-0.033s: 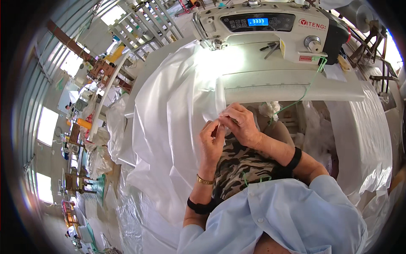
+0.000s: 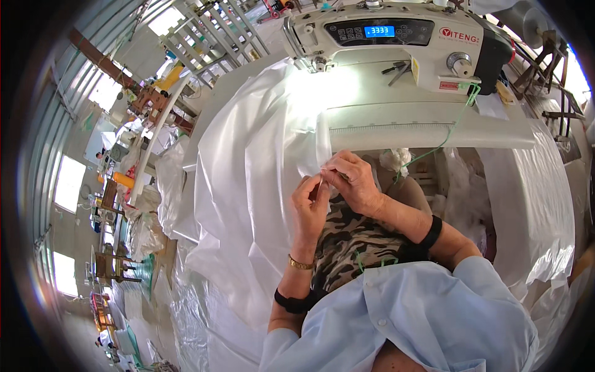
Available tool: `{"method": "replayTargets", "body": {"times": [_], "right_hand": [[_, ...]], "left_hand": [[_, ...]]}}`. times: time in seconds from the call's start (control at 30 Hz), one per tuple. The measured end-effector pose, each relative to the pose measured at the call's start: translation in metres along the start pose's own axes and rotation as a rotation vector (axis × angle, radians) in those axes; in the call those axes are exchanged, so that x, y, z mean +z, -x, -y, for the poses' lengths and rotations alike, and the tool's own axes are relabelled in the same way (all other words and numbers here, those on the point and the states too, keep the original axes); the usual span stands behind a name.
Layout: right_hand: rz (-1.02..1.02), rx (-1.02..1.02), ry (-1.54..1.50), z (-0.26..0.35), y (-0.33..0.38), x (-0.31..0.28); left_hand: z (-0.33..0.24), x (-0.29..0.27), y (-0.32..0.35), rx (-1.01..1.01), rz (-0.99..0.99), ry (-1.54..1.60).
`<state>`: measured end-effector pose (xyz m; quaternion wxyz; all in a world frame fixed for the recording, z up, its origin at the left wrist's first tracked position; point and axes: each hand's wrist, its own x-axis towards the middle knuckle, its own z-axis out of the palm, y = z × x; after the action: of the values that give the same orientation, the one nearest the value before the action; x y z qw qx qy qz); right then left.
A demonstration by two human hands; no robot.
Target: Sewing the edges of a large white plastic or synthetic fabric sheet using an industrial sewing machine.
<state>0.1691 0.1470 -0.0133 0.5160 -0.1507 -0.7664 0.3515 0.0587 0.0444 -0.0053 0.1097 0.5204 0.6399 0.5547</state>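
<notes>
At the table [image 2: 496,132], 2 hands [image 2: 354,186] pinch white sheeting [image 2: 263,167].

Bright windows [image 2: 67,185] break the grey wall [image 2: 64,233] at left, a slatted rack [image 2: 224,36] standing farther back

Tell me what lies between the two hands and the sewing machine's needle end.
In the head view, white sheeting runs from beside the left hand and right hand up toward the needle end, where glare hides detail.
</notes>
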Motion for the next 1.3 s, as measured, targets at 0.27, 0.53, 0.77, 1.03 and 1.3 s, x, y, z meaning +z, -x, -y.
{"method": "replayTargets", "body": {"times": [0.27,0.53,0.77,1.03,1.3], "right_hand": [[0.131,-0.197,0.262,0.015,0.005,0.000],[0.217,-0.218,0.026,-0.007,0.014,-0.007],[0.266,0.553,-0.087,-0.036,-0.058,0.056],[0.952,-0.166,-0.028,-0.029,-0.067,0.153],[1.364,-0.170,0.241,-0.052,-0.023,0.033]], "left_hand": [[0.003,0.000,-0.004,-0.304,-0.032,0.490],[0.015,-0.010,-0.024,-0.490,-0.094,0.395],[-0.043,-0.072,-0.101,0.116,-0.075,-0.536],[-0.071,-0.070,-0.123,0.480,0.439,-0.682],[0.013,-0.031,-0.014,0.438,0.260,-0.808]]}}
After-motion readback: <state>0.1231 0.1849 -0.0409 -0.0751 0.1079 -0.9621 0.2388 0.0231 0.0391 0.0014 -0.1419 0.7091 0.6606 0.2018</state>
